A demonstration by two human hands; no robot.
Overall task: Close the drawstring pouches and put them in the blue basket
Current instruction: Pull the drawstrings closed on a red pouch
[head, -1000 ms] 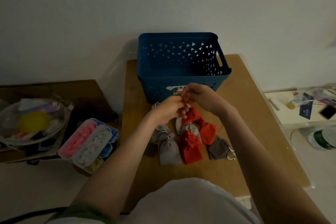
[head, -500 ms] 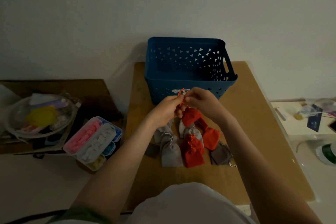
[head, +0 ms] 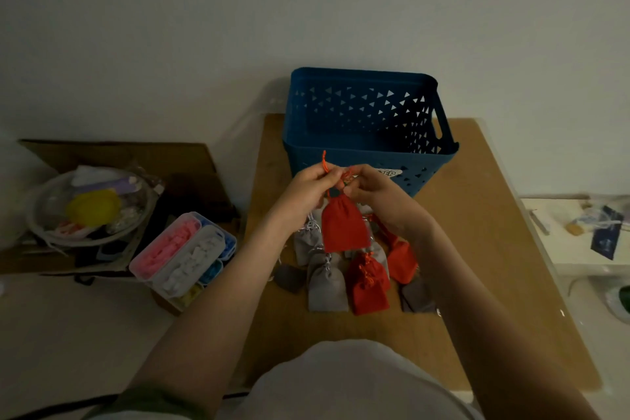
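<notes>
Far left there's a clear bowl (head: 44, 215) stuffed with odds and ends, something yellow on top, sitting on a flat sheet of cardboard (head: 116, 153). Just right of it is a clear compartment box (head: 184, 256) with pink, white and blue bits inside.

Then you hit the wooden table (head: 494, 215). The left hand (head: 306, 187) is up off the surface with its fingers curled, pinching the orange drawstring (head: 324, 162), and the loose end pokes up above the knuckles. Hanging right below and between the two hands is the red pouch (head: 344, 225), neck bunched up at the top and body dangling free. The right hand (head: 378, 191) is almost touching the left, fingers curled too, pinching at the neck of the pouch from the other side. I can't tell exactly which bit of cord it's got.

Under the hanging pouch, on the table, is the pile of other pouches (head: 325, 286): a couple of light grey, two red, dark grey ones at either edge, all overlapping.

The blue basket (head: 368, 126) stands just behind the hands at the back of the table, so the held pouch is in front of its near wall, outside it.

Far right, a white shelf (head: 552, 249) with some small clutter, too blurry to make out.
</notes>
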